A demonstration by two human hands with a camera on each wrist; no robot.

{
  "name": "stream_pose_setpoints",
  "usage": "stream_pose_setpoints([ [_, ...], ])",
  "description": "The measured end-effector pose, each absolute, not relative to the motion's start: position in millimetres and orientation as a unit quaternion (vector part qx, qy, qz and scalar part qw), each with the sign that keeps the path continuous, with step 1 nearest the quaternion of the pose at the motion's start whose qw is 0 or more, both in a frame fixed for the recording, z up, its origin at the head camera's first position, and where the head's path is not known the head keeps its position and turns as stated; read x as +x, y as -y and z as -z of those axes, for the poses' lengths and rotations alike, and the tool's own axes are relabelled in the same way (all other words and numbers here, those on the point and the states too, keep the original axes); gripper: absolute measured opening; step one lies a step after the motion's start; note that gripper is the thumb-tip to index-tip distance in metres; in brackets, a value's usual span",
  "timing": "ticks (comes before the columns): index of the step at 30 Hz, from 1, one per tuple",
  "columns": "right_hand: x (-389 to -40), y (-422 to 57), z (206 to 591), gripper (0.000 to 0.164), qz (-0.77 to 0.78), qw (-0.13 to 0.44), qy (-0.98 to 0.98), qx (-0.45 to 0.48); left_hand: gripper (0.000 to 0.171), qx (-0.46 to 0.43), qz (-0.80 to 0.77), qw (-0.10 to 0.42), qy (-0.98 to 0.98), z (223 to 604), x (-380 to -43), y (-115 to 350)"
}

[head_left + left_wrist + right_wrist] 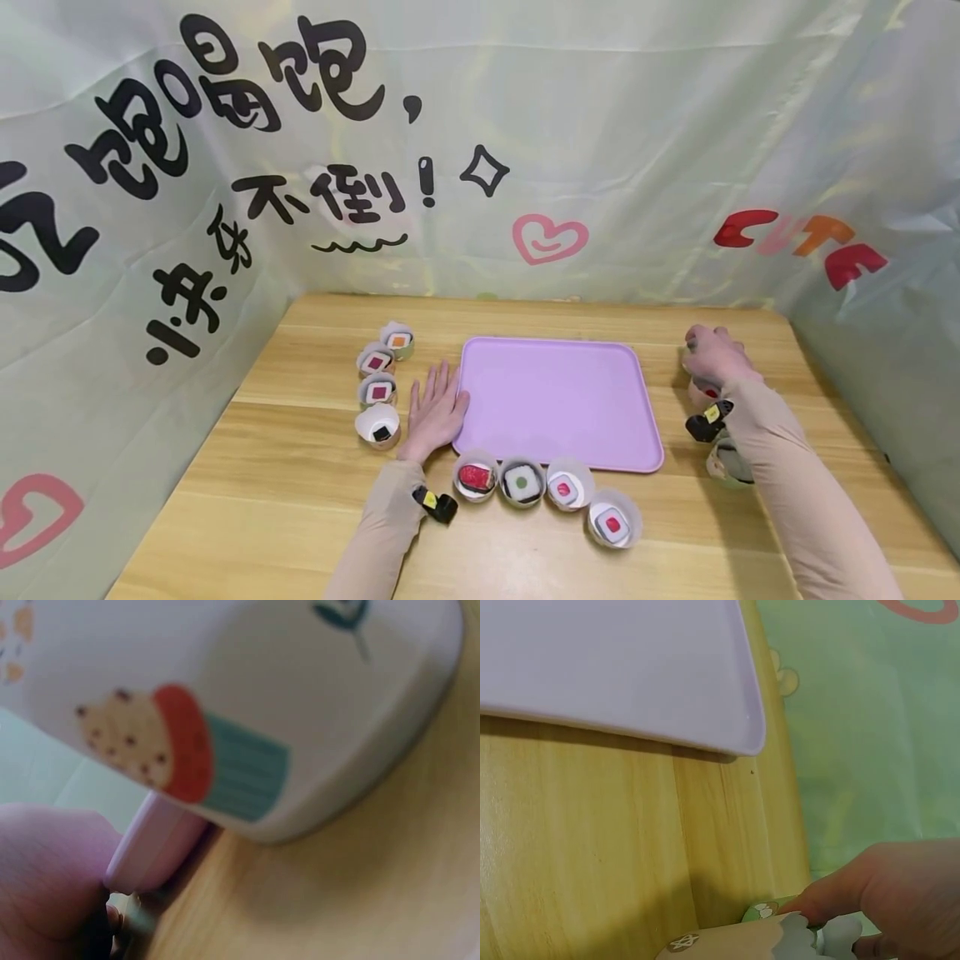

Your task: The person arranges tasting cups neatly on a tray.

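Note:
My left hand (435, 410) lies flat with spread fingers at the left edge of a light purple tray (553, 400); its thumb overlaps the rim. Close up in the left wrist view is a white paper cup (300, 712) with a cupcake print. At the far right, my right hand (717, 357) bends over a row of paper cups. In the right wrist view its thumb and a finger grip a green paper cup (759, 910) at the scalloped rim; the cup's contents are hidden. Directly beside it stands a beige paper cup (727, 942) with a star mark.
Several cups holding small sushi-like pieces line up left of the tray, including a white cup (367, 423) with a black piece. Several more curve along its front, among them a cup (474, 496) with a red-topped piece. Another cup (722, 475) stands beneath the right forearm.

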State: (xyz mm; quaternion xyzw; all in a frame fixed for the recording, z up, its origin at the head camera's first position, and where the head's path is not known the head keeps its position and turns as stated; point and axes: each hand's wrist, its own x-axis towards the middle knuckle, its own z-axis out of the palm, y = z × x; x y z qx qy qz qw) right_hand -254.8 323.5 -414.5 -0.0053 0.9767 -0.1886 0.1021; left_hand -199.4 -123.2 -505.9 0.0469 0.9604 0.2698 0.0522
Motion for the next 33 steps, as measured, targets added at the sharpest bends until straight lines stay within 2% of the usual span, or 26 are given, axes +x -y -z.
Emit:
stream_pose_setpoints([
  [6, -257.7, -318.5, 414.9, 0.048, 0.182, 0.064, -0.981, -0.028, 0.060, 0.044, -0.272, 0.048, -0.960, 510.2, -201.9, 123.5],
  [14, -259.8, -310.4, 413.4, 0.048, 0.180, 0.044, -0.982, -0.033, 0.059, 0.043, -0.271, 0.058, -0.960, 508.9, -201.8, 123.1],
  [24, -266.8, -286.5, 406.1, 0.047, 0.170, -0.017, -0.981, -0.090, 0.058, 0.044, -0.271, 0.049, -0.960, 507.7, -199.5, 123.3],
  [33, -267.5, -245.9, 396.7, 0.044, 0.172, -0.024, -0.976, -0.129, 0.058, 0.047, -0.276, 0.048, -0.959, 503.8, -198.9, 122.6],
])
